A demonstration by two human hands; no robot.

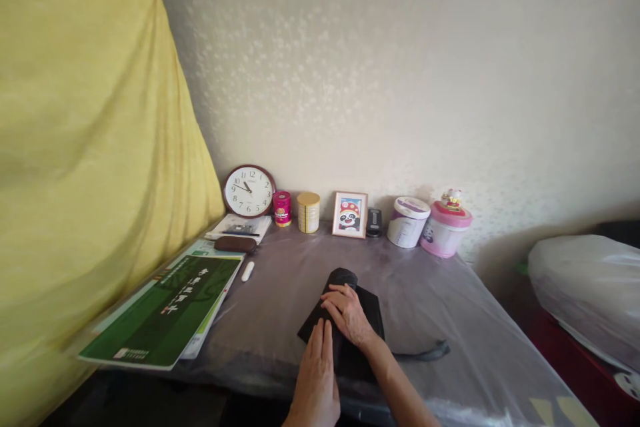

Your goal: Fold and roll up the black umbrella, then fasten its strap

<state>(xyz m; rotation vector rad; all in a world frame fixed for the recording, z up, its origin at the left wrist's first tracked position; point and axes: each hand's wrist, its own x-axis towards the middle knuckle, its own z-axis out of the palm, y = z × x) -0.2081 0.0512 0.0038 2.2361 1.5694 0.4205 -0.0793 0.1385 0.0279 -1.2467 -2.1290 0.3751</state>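
- One hand, the left hand point(315, 373), reaches up from below with fingers straight and together, flat at the near left of the black cloth bundle point(371, 313).
- The right hand point(346, 315) lies on top of that bundle, fingers slightly bent; whether it grips any fabric, I cannot tell.
- The bundle sits near the front of the covered table point(280, 300), its far end rounded, a dark strap point(425, 352) trailing right.
- Left of it are a small white object point(247, 271), a green book point(170, 310) and a brown case point(235, 244).
- Behind, along the wall point(375, 80), stand a clock point(249, 191), a framed panda picture point(350, 215) and a pink tub point(444, 232).
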